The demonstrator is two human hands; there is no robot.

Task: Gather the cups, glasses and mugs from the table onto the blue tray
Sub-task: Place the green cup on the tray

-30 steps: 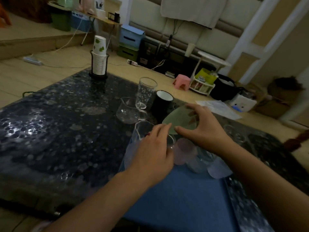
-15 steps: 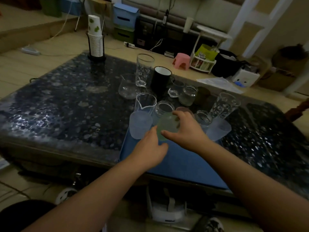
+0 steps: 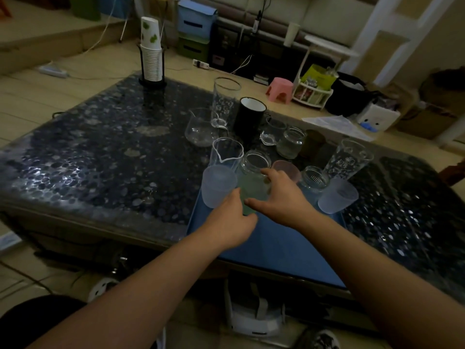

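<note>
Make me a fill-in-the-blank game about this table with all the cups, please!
1. The right hand grips a frosted pale ____ plastic cup.
2. The flat rectangular tray is coloured ____.
3. The black enamel mug has a ____ inside.
4. The stack of white paper cups stands at the table's far ____ corner.

Missing words: green; blue; white; left

- The room is dim, with muted, bluish colours.
- Soft light from the upper left puts speckled white glare on the dark pebble-patterned glass tabletop (image 3: 105, 157).
- The clear glassware shows only faint rim highlights.
- The space under the table is in deep shadow.
- Wide-angle bending curves the white door frame (image 3: 392, 34) and the table edges.
- Background objects look soft and slightly blurred.
</note>
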